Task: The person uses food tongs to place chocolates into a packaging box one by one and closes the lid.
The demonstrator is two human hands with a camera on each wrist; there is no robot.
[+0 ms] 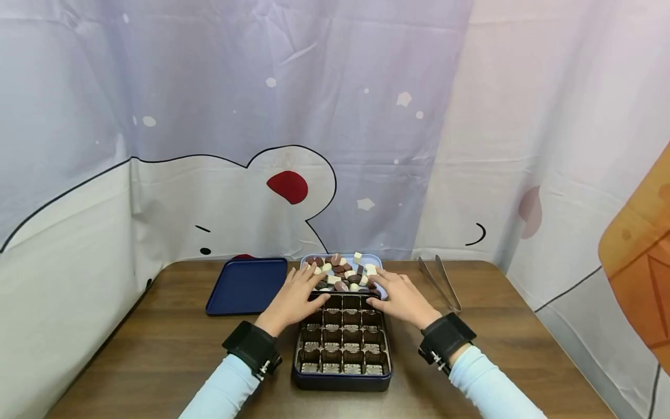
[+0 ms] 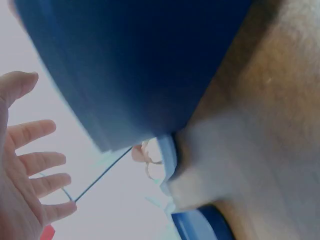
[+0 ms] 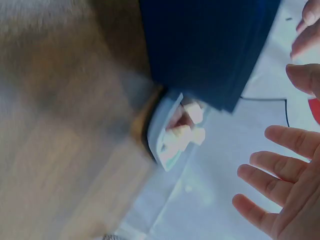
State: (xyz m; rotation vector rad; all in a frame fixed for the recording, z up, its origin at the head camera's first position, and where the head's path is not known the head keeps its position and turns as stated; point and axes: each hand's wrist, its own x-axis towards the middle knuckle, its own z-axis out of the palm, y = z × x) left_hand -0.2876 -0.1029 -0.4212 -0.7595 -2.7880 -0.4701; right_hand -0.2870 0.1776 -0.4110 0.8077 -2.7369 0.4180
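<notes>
A dark blue box (image 1: 342, 381) with a brown divided insert stands on the table, its compartments holding no pieces. My left hand (image 1: 295, 295) hovers by its far left corner, fingers spread and relaxed, gripping nothing. Opposite it, my right hand (image 1: 405, 298) has its fingers extended near the far right corner, also holding nothing. Beyond the box, assorted chocolates (image 1: 337, 273), brown and white, lie heaped on a light blue tray (image 1: 379, 261). In the left wrist view the left hand (image 2: 30, 175) is apart from the box's side (image 2: 125, 65); so is the right hand (image 3: 292, 187) in the right wrist view.
A flat dark blue lid (image 1: 246, 286) lies to the left of the chocolate tray. Metal tongs (image 1: 444, 285) rest at the right, their arms spread apart. Behind the wooden table (image 1: 502, 343) hangs a printed curtain (image 1: 220, 87).
</notes>
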